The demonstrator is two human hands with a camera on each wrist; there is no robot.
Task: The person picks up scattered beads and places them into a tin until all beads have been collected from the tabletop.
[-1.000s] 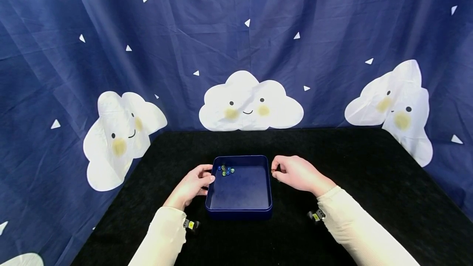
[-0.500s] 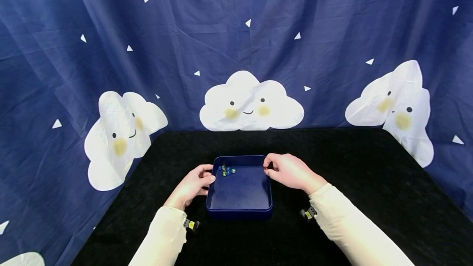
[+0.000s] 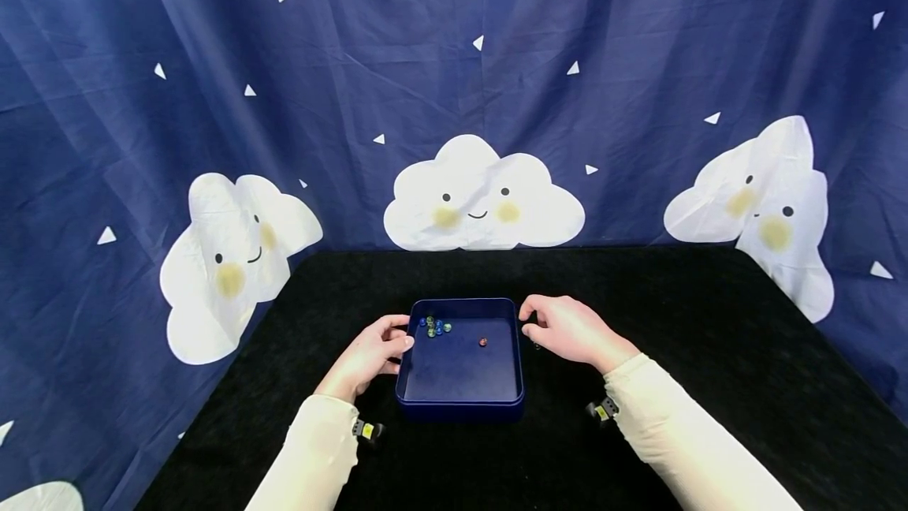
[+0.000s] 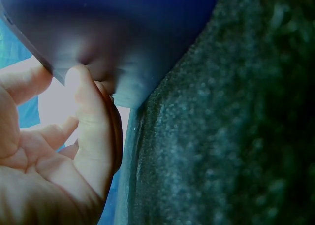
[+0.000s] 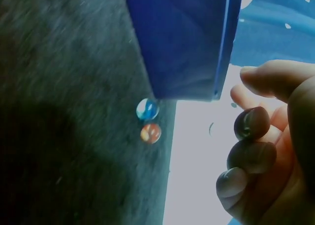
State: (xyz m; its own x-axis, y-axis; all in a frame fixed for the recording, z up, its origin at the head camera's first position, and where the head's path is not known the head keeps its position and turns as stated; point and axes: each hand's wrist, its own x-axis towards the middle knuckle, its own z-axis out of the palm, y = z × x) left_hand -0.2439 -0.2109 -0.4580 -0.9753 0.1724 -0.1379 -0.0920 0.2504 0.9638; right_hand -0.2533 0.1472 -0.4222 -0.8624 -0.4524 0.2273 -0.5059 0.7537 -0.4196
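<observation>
My left hand (image 3: 369, 355) grips the near-left wall of the square dark blue tray (image 3: 461, 408), thumb hooked over the rim and fingers curled against the outside; the left wrist view shows my thumb (image 4: 91, 116) pressed to the tray's wall. My right hand (image 3: 567, 331) hangs just beside the tray's far right corner, its fingers loosely curled with nothing between them; in the right wrist view the fingertips (image 5: 251, 122) are bent inward, apart from the thumb, holding nothing.

Inside the tray a small red glass marble (image 3: 483, 342) lies alone on the floor, toward the right half. A cluster of blue, green and yellow glass marbles (image 3: 434, 326) sits in the far left corner, well apart from the red one. On the black felt tabletop (image 3: 709, 337), right by the tray's outer corner, lie two more marbles: a blue-and-white marble (image 5: 147, 109) and an orange marble (image 5: 150, 133), nearly touching each other.
</observation>
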